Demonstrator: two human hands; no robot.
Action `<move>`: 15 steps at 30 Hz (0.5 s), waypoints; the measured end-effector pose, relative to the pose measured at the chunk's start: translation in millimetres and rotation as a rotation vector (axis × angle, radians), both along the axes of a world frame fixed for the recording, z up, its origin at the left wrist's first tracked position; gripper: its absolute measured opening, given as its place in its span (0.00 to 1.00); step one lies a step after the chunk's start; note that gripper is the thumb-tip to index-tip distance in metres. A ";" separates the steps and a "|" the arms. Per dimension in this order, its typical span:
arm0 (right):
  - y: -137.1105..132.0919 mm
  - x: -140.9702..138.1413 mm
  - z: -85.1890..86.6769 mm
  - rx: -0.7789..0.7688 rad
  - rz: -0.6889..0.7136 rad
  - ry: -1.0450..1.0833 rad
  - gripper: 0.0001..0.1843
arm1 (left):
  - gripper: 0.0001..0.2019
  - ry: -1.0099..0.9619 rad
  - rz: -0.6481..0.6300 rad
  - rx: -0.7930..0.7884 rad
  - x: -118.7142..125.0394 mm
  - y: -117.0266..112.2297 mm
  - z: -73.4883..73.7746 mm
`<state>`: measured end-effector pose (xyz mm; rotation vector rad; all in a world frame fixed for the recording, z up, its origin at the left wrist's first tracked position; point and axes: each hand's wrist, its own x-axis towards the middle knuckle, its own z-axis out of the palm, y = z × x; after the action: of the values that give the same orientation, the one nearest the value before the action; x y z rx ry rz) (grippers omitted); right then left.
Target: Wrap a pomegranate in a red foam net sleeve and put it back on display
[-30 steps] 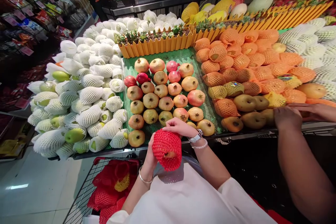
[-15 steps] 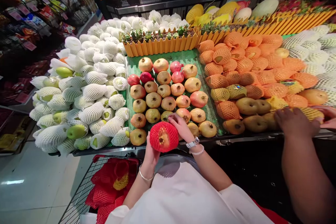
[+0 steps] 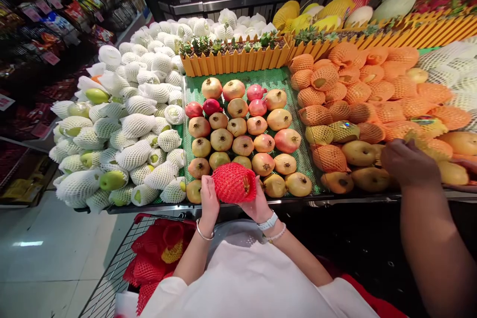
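Between my two hands is a pomegranate in a red foam net [image 3: 231,183], held above the front edge of the display. My left hand [image 3: 209,198] grips the net's left end, fingers closed on it. My right hand [image 3: 258,204] cups the other end from below and the right, where the fruit's crown shows through the net opening. Just beyond, bare pomegranates [image 3: 242,145] lie in rows on a green mat [image 3: 276,75], mostly yellowish with a few red ones at the back left and middle.
A shopping cart [image 3: 112,263] at my lower left holds red foam nets [image 3: 152,253]. White-netted green fruit [image 3: 136,154] is piled left, orange-netted fruit [image 3: 357,92] right. A co-worker's hand [image 3: 410,161] handles a yellow net at right. An orange picket planter [image 3: 234,65] stands behind.
The netted pomegranate has turned, its crown end now facing right. My right hand has moved from behind the fruit to beneath its right end. The co-worker's hand has lifted a yellow net off a fruit.
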<state>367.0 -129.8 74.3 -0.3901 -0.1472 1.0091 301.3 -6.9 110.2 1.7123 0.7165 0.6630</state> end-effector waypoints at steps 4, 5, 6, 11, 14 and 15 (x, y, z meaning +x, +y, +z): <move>1.8 -5.8 2.3 0.189 -0.030 -0.068 0.31 | 0.22 -0.044 0.023 0.295 -2.1 0.7 4.0; 2.2 -8.1 4.9 0.202 -0.044 -0.066 0.29 | 0.20 -0.056 0.032 0.318 -2.3 1.2 4.6; 2.3 -10.3 7.9 0.189 -0.065 -0.055 0.26 | 0.19 -0.068 0.043 0.322 -2.1 1.5 5.4; -6.7 -12.2 24.7 -0.304 -0.348 -0.023 0.32 | 0.27 -0.024 -0.050 -0.028 1.7 -4.0 10.0; -14.5 -8.8 32.8 -0.505 -0.354 -0.286 0.37 | 0.31 -0.093 -0.042 -0.427 3.5 -12.9 8.1; -15.2 -8.9 35.2 -0.528 -0.345 -0.361 0.36 | 0.33 -0.139 0.007 -0.500 3.7 -15.5 7.3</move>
<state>358.1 -145.0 109.5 -1.0449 -0.1296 0.6175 305.0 -22.4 117.5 1.1945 0.7192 0.5449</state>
